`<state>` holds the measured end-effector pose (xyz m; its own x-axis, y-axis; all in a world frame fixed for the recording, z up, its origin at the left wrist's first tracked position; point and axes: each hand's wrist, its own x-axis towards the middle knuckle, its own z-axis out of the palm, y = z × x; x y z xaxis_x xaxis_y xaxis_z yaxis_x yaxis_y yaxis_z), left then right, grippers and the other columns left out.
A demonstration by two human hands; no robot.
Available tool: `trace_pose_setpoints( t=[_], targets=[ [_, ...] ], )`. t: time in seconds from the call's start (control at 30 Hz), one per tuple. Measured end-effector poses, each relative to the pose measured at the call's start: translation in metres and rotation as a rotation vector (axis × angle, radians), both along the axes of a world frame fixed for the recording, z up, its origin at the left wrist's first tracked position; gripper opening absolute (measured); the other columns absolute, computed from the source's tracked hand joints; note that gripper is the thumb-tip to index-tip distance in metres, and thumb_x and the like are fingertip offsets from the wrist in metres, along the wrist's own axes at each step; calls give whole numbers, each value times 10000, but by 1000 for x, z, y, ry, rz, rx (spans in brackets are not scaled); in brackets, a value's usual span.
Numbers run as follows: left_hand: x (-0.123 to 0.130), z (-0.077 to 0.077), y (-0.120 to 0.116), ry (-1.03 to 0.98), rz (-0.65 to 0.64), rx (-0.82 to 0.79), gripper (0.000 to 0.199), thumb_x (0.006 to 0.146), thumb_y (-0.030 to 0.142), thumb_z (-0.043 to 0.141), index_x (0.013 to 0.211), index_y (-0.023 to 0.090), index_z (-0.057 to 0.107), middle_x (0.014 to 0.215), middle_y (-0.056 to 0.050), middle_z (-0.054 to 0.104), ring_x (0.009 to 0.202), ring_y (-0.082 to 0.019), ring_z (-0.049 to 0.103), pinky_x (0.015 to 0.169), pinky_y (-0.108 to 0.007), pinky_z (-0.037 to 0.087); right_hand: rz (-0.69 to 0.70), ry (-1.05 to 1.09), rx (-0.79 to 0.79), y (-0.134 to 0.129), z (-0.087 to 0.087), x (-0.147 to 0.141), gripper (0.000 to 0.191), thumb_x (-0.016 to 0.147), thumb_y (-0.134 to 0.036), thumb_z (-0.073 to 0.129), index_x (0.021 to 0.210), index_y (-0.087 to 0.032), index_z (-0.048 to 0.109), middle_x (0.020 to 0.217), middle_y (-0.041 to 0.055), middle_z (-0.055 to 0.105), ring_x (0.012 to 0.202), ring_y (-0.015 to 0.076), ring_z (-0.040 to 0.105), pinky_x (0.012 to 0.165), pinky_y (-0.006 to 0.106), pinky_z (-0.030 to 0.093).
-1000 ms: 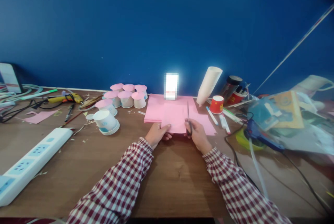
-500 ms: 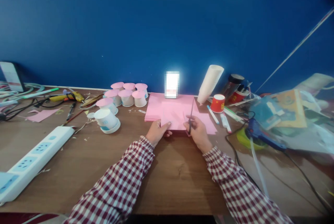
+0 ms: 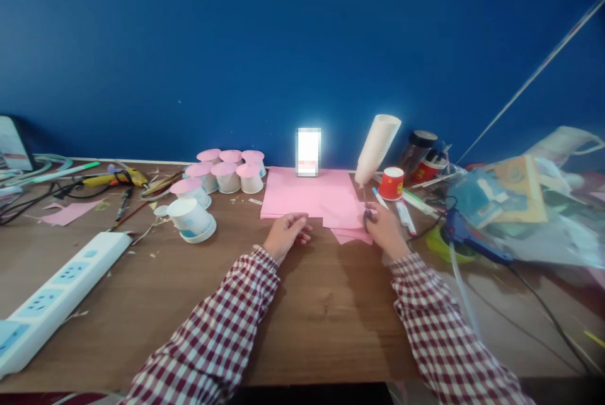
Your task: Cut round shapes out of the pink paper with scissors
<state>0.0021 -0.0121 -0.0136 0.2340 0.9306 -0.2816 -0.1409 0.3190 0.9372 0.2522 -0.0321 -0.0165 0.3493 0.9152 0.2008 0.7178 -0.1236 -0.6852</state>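
Note:
My right hand (image 3: 386,228) is closed around the handles of dark scissors (image 3: 367,215), over the right end of the pink paper. Beneath it, a pink paper piece (image 3: 347,215) lies overlapping the stack of pink paper sheets (image 3: 288,194), with another cut piece (image 3: 352,235) jutting out at the front. My left hand (image 3: 286,235) rests by the stack's front edge, thumb and fingers apart, with nothing visible between them.
Left of the stack stand several white paper cups (image 3: 225,179) with pink discs on top, and a bare cup (image 3: 186,216). A power strip (image 3: 57,298) and yellow glue gun (image 3: 118,177) lie farther left. A cup stack (image 3: 377,150), red cup (image 3: 391,183) and blue glue gun (image 3: 472,238) are right.
The pink sheet has left my left hand and now lies farther right on the stack. My right hand has moved right with the scissors; my left hand has stayed nearly in place.

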Motion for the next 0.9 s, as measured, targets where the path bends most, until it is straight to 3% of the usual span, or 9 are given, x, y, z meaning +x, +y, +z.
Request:
trace_pose_setpoints(
  t=[0.13, 0.27, 0.4, 0.53, 0.7, 0.9],
  targets=[
    [-1, -2, 1, -11, -23, 2, 212, 847, 211, 587, 1026, 98, 592, 707, -33, 651, 483, -61, 570, 456, -165, 455, -107, -160, 90, -4, -1, -7, 324, 772, -354, 616, 1058, -202, 618, 827, 93, 705, 715, 237, 642, 612, 318, 432],
    [-1, -3, 2, -24, -34, 24, 253, 823, 253, 626, 1022, 99, 603, 718, -41, 655, 492, -60, 572, 457, -160, 456, 21, -65, 170, -9, -6, -34, 404, 782, -346, 602, 1131, -170, 500, 735, 45, 677, 635, 216, 623, 578, 291, 419],
    [-1, -4, 1, -9, -71, 71, 357, 784, 304, 671, 1069, 103, 596, 769, -53, 668, 507, -59, 575, 481, -171, 476, 254, 70, 198, -17, -10, -69, 175, 809, -340, 572, 890, -204, 497, 658, 4, 620, 581, 171, 576, 548, 249, 402],
    [0, -7, -1, -4, -165, 205, 482, 718, 353, 725, 1118, 119, 593, 830, -63, 680, 599, -96, 612, 519, -198, 501, 411, -78, 181, -25, -13, -89, 79, 796, -256, 547, 742, -216, 504, 644, -8, 579, 560, 150, 519, 535, 237, 370],
    [2, -10, -3, 79, -255, 302, 303, 777, 385, 644, 879, 104, 691, 667, -39, 650, 593, -95, 586, 533, -175, 472, 431, -238, 185, -27, -15, -89, 29, 791, -212, 530, 811, -207, 551, 676, 6, 615, 568, 157, 537, 549, 245, 355],
    [2, -10, -4, 138, -255, 361, 213, 783, 316, 624, 819, 116, 686, 636, -24, 644, 545, -101, 560, 537, -204, 466, 457, -271, 144, -27, -12, -88, 55, 804, -223, 548, 854, -213, 568, 720, 19, 649, 615, 174, 579, 575, 251, 370]
  ],
)
